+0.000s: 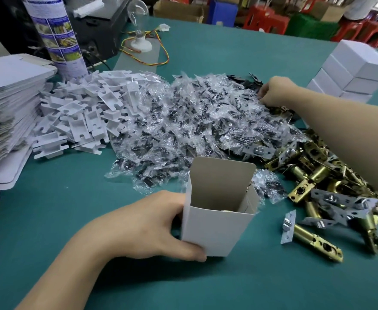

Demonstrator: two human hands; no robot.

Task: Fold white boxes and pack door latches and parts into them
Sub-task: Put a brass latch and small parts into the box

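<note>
Just in front of the big heap of clear plastic bags of dark screws (194, 124), the left hand (143, 227) grips an upright open-topped white cardboard box (217, 231), thumb against its near face. Right of that heap lie brass-coloured metal door latches (315, 173). At its far edge the right hand (275, 90) curls its fingers down; whether they hold anything I cannot tell

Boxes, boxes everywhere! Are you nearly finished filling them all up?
Not nearly. Done: a few closed boxes stacked at the far right. In hand: the left hand holds an open box with something brassy inside, while the right hand reaches into the parts bags. Left: big heaps of latches and bags, plus stacked flat boxes.
</note>
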